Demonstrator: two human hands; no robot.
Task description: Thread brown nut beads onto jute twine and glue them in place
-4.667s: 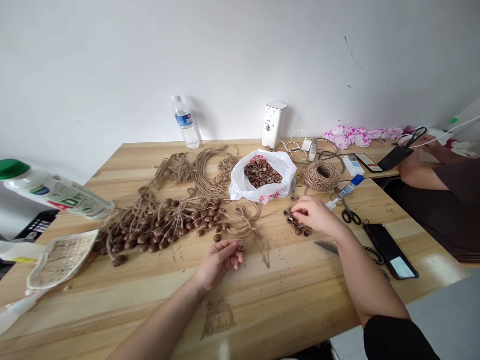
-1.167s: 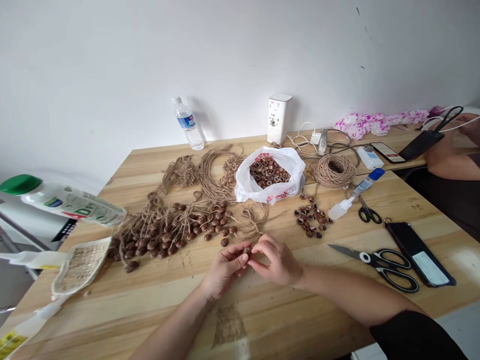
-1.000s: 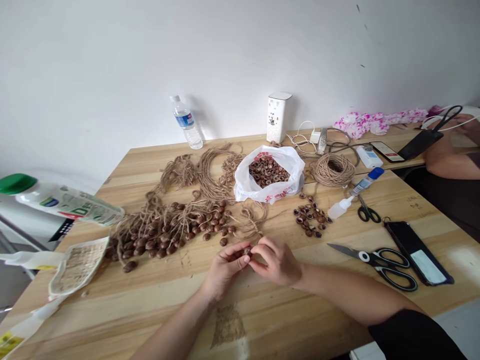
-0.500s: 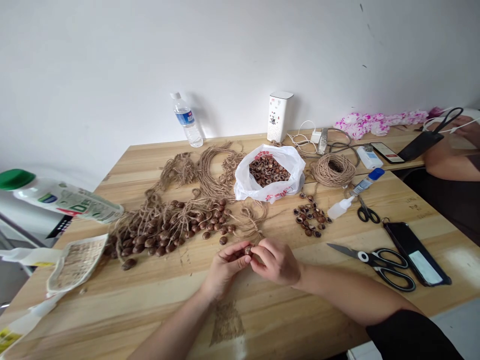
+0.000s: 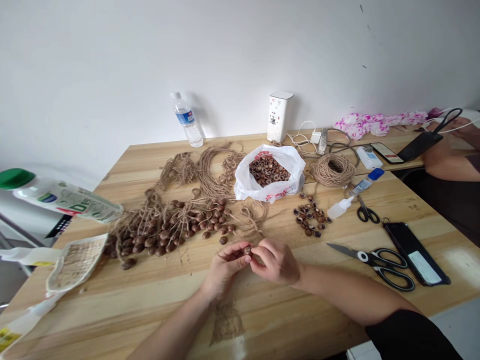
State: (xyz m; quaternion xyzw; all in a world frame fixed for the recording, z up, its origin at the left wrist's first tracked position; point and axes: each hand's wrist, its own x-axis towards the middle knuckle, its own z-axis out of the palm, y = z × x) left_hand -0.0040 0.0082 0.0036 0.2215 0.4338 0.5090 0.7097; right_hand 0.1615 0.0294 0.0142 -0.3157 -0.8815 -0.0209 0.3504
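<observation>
My left hand (image 5: 224, 267) pinches a small round brown nut shell (image 5: 248, 251) between thumb and fingers. From the right, my right hand (image 5: 276, 261) has its fingertips closed on the same shell's edge. Loose strands of twine (image 5: 250, 216) lie just beyond my fingers; whether one joins the held shell is hidden. To the left spreads a heap of brown nut shells (image 5: 161, 235) with knotted twine on them. Past my right hand lie several loose half shells (image 5: 310, 219), some showing dark insides. A white plastic bag (image 5: 245, 172) behind them holds many more half shells.
Right of my hands lie large scissors (image 5: 369, 257), a black phone case (image 5: 416, 252), small scissors (image 5: 367, 212) and a glue bottle (image 5: 340, 207). A twine coil (image 5: 333, 170) sits behind. A water bottle (image 5: 187, 120) stands by the wall. Another person's arm (image 5: 450, 160) is at far right.
The held shell has turned or shifted very slightly between my fingertips. Both hands stay in almost the same place, and the things on the table have not moved.
</observation>
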